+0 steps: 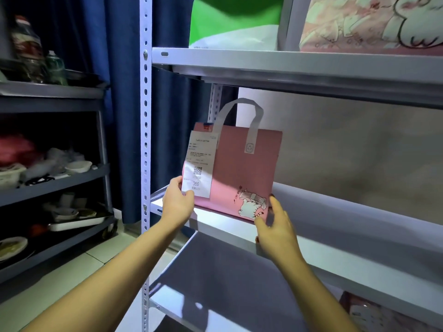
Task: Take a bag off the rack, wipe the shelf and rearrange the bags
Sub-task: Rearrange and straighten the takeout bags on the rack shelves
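Observation:
A pink bag (242,168) with white handles, a cartoon cat print and a white receipt on its front stands upright at the left end of the middle shelf (335,236) of a white metal rack. My left hand (178,200) grips the bag's lower left corner over the receipt. My right hand (275,224) holds its lower right corner, fingers behind the bag. The bag's base rests at the shelf's front edge.
On the top shelf (287,61) stand a green and white bag (235,22) and a pink patterned bag (371,22). Another pink bag (374,315) shows at the bottom right. A grey cart (55,183) with dishes stands to the left, before a blue curtain (124,104).

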Demonstrator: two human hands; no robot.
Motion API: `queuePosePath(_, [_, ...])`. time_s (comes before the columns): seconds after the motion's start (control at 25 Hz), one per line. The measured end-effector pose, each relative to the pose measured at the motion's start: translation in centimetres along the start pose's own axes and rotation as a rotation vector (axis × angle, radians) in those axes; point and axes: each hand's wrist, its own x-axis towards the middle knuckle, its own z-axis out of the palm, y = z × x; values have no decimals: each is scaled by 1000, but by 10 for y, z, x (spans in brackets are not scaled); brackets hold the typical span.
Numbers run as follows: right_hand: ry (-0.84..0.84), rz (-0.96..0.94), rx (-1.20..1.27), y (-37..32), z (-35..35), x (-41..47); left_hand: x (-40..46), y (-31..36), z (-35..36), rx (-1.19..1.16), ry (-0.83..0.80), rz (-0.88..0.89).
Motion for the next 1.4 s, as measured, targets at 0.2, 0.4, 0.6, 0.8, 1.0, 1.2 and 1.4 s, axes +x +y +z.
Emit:
queuePosePath(0.2, [-46, -24, 33, -9, 10, 5, 14, -7, -5, 62, -93, -12])
queuePosePath(0.4, [-17, -21, 0, -2, -3, 5, 4, 1, -3, 75, -33, -36])
queuePosePath(0.6, [71, -6, 50, 17, -38, -7, -41, 27, 17, 86, 54, 299])
queuePosePath(0.8, [232, -15, 45, 54, -100, -32, -100, 54, 80, 38, -204, 569])
queuePosePath(1.0, [414, 50, 21, 99, -173, -72, -167, 65, 146, -1, -450, 674])
queuePosePath(1.2, [491, 168, 26, 150, -219, -111, -230, 65, 186, -28, -604, 743])
queuePosePath(1.4, [574, 80, -19, 188, -226, -140, -279, 42, 202, 16, -587, 875])
